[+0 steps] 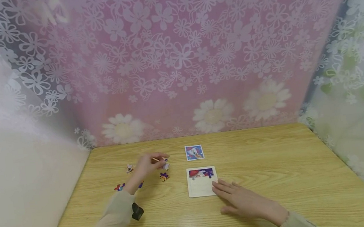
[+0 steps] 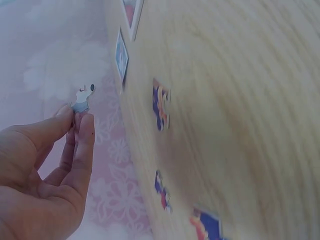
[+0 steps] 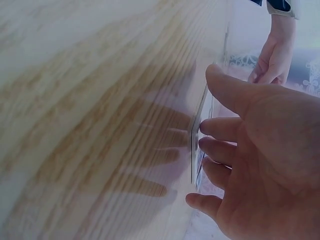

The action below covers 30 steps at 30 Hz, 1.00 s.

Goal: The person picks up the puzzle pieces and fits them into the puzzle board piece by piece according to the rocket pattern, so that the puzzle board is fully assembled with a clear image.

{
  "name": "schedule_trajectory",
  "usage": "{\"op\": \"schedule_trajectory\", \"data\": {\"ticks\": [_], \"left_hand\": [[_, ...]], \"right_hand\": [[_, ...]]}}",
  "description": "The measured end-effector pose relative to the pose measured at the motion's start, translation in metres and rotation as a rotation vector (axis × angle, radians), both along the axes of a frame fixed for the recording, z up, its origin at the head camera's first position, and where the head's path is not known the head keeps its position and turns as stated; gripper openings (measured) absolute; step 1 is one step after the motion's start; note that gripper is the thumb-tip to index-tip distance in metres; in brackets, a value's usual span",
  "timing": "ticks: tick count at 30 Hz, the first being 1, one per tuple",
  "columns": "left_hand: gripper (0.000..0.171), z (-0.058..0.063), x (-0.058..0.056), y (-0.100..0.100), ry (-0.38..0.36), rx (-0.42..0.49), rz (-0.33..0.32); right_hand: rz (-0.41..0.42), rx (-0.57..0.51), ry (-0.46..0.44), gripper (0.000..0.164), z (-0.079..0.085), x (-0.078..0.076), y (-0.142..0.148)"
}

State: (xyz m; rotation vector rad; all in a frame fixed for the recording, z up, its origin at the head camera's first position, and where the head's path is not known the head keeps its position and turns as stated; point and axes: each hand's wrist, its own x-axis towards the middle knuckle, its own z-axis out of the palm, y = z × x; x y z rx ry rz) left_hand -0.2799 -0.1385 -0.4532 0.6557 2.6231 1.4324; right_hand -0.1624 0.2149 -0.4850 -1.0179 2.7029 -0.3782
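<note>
My left hand (image 1: 147,164) pinches a white and pale grey jigsaw piece (image 2: 82,99) between thumb and fingertips, held up over the far left of the table. My right hand (image 1: 243,199) lies with straight fingers at the right edge of a white puzzle tray (image 1: 202,191). Along the tray's top, a joined strip of pieces (image 1: 201,173) shows red, white and purple; the lower part is bare white. Behind the tray lies a small square picture card (image 1: 194,152) with a white figure on blue.
Loose jigsaw pieces lie around the left hand: a purple and orange piece (image 1: 164,176), a red and blue piece (image 1: 120,187), and a white and orange piece (image 1: 129,168). The left forearm partly covers another purple piece (image 1: 141,184). A flowered curtain (image 1: 183,71) hangs behind the wooden table (image 1: 275,155).
</note>
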Motion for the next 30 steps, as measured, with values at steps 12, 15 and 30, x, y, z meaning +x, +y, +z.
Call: {"op": "schedule_trajectory", "data": {"ticks": [12,15,30], "left_hand": [[0.02,-0.021,0.003,0.025,-0.022,0.012,-0.04],[0.018,-0.019,0.006,0.033,-0.043,0.031,-0.052],[0.01,-0.037,0.017,0.069,-0.114,-0.012,-0.094]], "right_hand": [[0.023,0.008,0.035,0.067,0.002,0.001,-0.002],[0.022,0.009,0.035,0.068,0.003,0.001,-0.002],[0.013,0.003,0.028,0.068,0.001,-0.001,-0.003]]}}
